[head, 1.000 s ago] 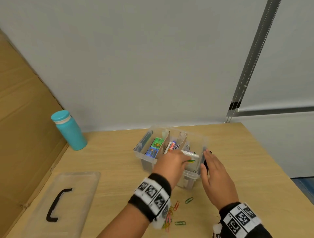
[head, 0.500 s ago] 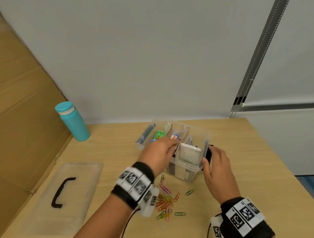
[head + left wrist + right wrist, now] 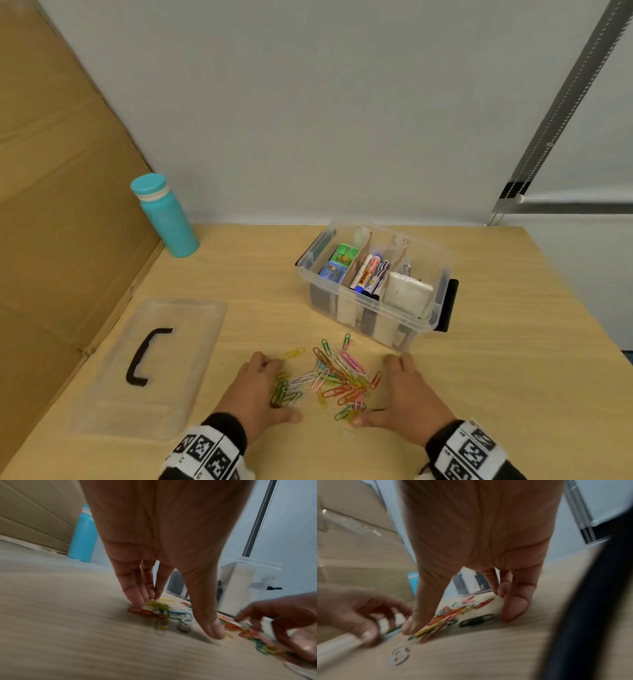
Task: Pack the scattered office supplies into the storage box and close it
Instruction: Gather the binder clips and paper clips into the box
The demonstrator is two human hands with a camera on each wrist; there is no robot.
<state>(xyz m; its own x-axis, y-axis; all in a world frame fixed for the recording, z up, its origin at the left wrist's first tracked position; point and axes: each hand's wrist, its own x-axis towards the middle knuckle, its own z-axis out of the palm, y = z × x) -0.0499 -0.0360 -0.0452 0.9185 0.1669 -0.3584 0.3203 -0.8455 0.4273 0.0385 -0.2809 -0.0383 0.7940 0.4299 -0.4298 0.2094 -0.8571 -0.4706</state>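
A heap of coloured paper clips (image 3: pixel 329 378) lies on the wooden table in front of the clear storage box (image 3: pixel 424 318). My left hand (image 3: pixel 260 394) rests on the table at the heap's left side, fingers straight and tips touching the clips (image 3: pixel 161 609). At the right side of the heap my right hand (image 3: pixel 404 397) does the same, thumb and fingertips down among the clips (image 3: pixel 450 615). Neither hand holds anything. The box stands open with markers (image 3: pixel 368 274), small green and blue packs (image 3: pixel 339 263) and a white eraser (image 3: pixel 407 294) between its dividers.
The clear lid (image 3: pixel 191 359) with a black handle (image 3: pixel 145 356) lies flat at the left. A teal bottle (image 3: pixel 164 216) stands at the back left beside a cardboard sheet (image 3: pixel 51 205). The table edge runs close on the right.
Both hands have left the box and come down toward me onto the table, one at each side of the paper clips. The white eraser now lies in the box.
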